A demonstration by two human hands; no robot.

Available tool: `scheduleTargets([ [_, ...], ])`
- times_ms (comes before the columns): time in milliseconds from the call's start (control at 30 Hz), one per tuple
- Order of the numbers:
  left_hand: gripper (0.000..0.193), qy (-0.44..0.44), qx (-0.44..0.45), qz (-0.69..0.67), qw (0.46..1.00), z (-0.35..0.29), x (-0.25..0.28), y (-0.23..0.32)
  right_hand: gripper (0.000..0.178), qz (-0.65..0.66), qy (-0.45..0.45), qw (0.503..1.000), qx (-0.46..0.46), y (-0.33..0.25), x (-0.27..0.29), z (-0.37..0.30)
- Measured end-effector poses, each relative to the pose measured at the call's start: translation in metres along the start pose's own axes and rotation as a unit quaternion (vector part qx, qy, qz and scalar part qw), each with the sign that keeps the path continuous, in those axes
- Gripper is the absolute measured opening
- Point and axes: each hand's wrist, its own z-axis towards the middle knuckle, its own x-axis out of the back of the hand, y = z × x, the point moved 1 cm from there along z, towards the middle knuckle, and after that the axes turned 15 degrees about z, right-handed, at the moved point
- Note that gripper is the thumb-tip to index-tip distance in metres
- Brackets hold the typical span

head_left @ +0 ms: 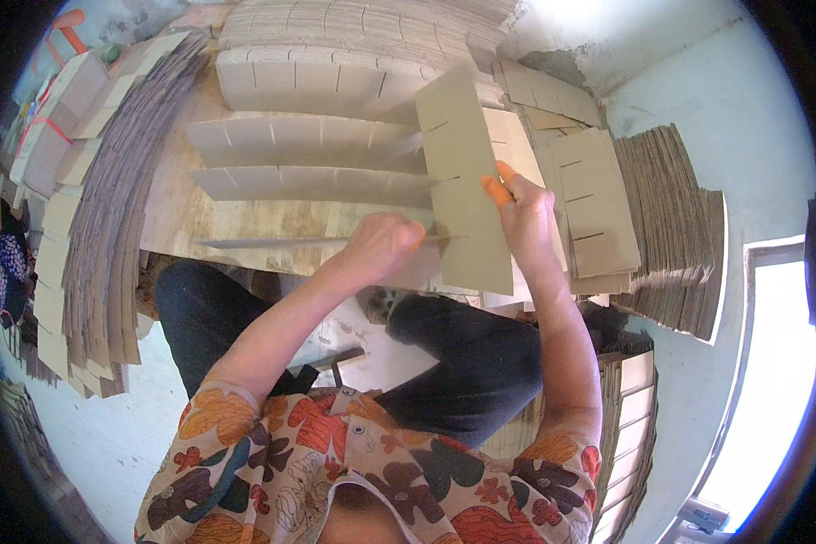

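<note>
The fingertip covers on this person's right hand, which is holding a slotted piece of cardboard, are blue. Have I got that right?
Not quite: the fingertip covers are orange, not blue, as the head view shows. The right hand is indeed holding a slotted piece of cardboard.

From here I can't see most fingers of the left grip; they curl out of view, and that hand hides part of the nearest cardboard strip. The upright cardboard panel covers some fingers of the right grip. I can't tell how the two farther strips meet its edge, their ends being blurred. The back stack runs off the top, a patterned garment is cut by the left rim, and glare washes out the bright opening.
</note>
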Motion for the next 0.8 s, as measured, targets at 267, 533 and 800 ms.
scheduleTargets([
  [267, 0.006, -0.048, -0.007, -0.027, 0.998, -0.001, 0.0, -0.001, 0.015, 0.001, 0.051, 0.998, -0.027, 0.0, -0.006, -0.018],
  [533, 0.012, 0.088, 0.03, 0.104, 0.99, 0.087, 0.023, -0.089, 0.008, 0.032, 0.011, 0.999, -0.012, 0.008, -0.006, -0.021],
  [800, 0.011, -0.046, 0.099, 0.077, 0.991, 0.1, 0.007, -0.104, 0.008, 0.007, -0.108, 0.994, 0.031, 0.021, -0.023, 0.005],
])
